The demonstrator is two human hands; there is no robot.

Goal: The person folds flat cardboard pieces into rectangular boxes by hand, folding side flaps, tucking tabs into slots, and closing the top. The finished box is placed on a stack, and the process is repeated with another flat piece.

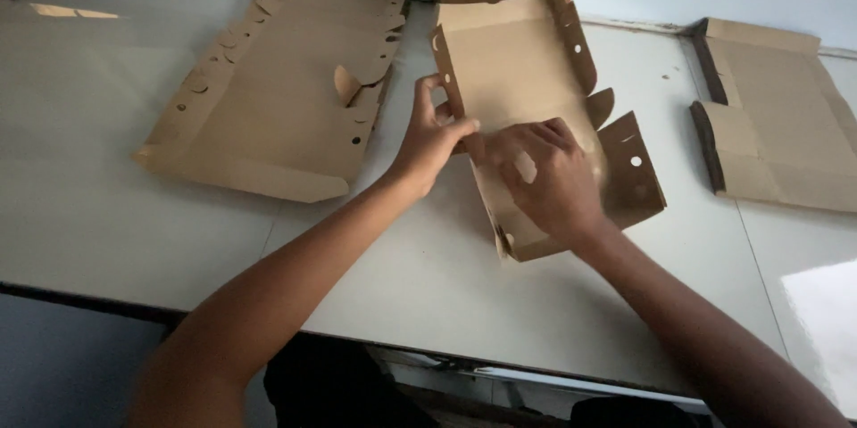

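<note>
On a pale table (107, 214), seen from the head camera, a half-folded brown cardboard box (518, 62) lies in the middle, empty. Left hand (428, 138) pinches the box's raised left wall between thumb and fingers. Right hand (549, 178) presses flat, fingers curled, on the box floor near its right flap. Side walls look partly raised; squaring them seems the step in hand. Flat box blanks (277, 89) lie far left, another (777, 116) far right.
</note>
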